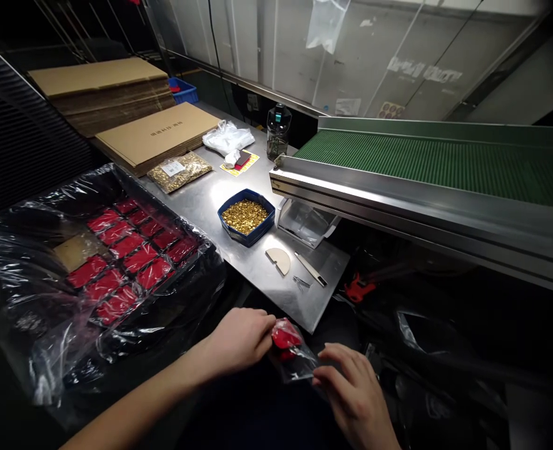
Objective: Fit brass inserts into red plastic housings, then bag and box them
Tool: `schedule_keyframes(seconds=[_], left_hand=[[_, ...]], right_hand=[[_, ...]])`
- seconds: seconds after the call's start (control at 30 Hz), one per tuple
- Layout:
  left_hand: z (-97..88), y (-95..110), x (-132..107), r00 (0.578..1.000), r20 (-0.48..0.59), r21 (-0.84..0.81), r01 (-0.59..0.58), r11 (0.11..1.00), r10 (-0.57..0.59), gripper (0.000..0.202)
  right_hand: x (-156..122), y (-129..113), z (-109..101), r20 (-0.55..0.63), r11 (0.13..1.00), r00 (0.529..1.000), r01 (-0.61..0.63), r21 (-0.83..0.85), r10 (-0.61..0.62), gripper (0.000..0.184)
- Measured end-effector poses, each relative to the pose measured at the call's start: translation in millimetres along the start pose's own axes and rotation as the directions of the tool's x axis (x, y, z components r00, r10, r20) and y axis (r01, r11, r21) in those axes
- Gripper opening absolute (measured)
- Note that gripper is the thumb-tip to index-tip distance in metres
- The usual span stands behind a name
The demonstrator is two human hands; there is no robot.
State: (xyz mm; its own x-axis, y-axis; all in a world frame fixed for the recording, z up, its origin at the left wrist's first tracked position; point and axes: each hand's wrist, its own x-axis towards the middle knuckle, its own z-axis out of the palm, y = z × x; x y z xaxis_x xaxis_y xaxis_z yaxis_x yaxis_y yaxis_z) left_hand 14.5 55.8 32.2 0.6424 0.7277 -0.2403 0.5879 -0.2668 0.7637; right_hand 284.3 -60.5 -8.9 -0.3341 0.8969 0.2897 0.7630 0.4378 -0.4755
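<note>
A small clear plastic bag (296, 364) with something red inside is stretched between my two hands, just off the near edge of the metal table. My left hand (241, 337) has its fingers closed on the bag's left end, by the red contents. At the other end, my right hand (351, 387) pinches the plastic between thumb and fingers. What exactly the red contents are I cannot make out. On the table ahead lie a utility knife (311, 269), a pale half-round piece (278, 261) and small metal tweezers-like pieces (301, 283).
A blue tray (271, 220) holds small gold pieces. To the left, a plastic-lined bin (201, 275) contains several red packets. Cardboard sheets (154, 134) and a bag of gold pieces (180, 172) lie behind. A green conveyor (426, 162) rises right, near a dark bottle (277, 132).
</note>
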Motion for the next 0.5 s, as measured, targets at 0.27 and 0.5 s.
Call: schedule_keyframes(seconds=[0.27, 0.5], left_hand=[[-47.1, 17.7, 3.5, 0.989, 0.07, 0.074, -0.132, 0.988, 0.127, 0.017], [-18.8, 22.1, -1.4, 0.937, 0.155, -0.722, -0.11, 0.683, 0.314, 0.028]], right_hand=[[24.8, -10.0, -10.1, -0.172, 0.991, 0.982, -0.058, 0.124, 0.079, 0.016], [38.1, -31.6, -9.4, -0.13, 0.906, 0.987, -0.034, 0.423, 0.097, 0.011]])
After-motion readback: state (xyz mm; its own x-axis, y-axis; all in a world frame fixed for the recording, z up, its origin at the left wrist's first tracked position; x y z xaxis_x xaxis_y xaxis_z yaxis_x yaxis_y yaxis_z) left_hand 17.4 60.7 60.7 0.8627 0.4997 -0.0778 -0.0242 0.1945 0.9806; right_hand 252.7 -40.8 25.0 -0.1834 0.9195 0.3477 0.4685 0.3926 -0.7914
